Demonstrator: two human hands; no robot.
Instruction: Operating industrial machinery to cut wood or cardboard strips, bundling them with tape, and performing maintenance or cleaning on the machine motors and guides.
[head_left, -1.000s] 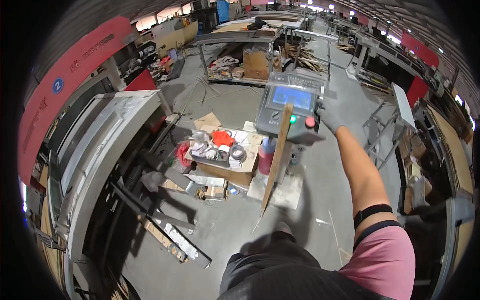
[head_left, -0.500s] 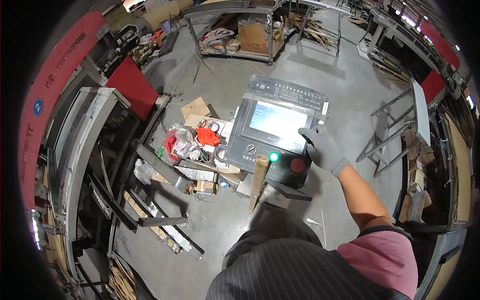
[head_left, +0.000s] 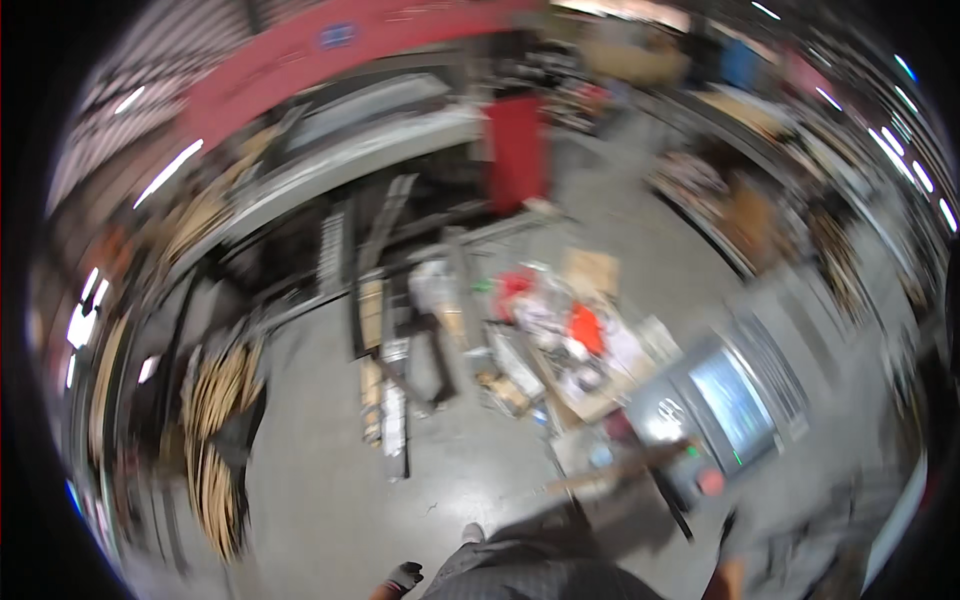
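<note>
My left hand (head_left: 406,575), in a grey glove with dark fingertips, hangs low at the bottom edge beside my body. It touches nothing that I can see, and blur hides how its fingers lie. My right hand (head_left: 728,527) is a dark smear near the lower right, just below the control panel (head_left: 650,407) and apart from it. Its fingers cannot be made out. The panel is a grey box with a lit screen (head_left: 733,400) and a red push button (head_left: 711,482). A wooden stick (head_left: 625,467) slants in front of it.
A board with bags, tape rolls and an orange-red cloth (head_left: 586,329) lies left of the panel. Metal bars (head_left: 396,400) rest on the floor. A large machine with a red beam (head_left: 400,40) stands behind, a red panel (head_left: 517,155) at its end. Bundled wood strips (head_left: 215,490) lie at left.
My view has swung left, so the control panel now sits at the right. My right hand has left the screen's edge and dropped low. My left hand has come into view.
</note>
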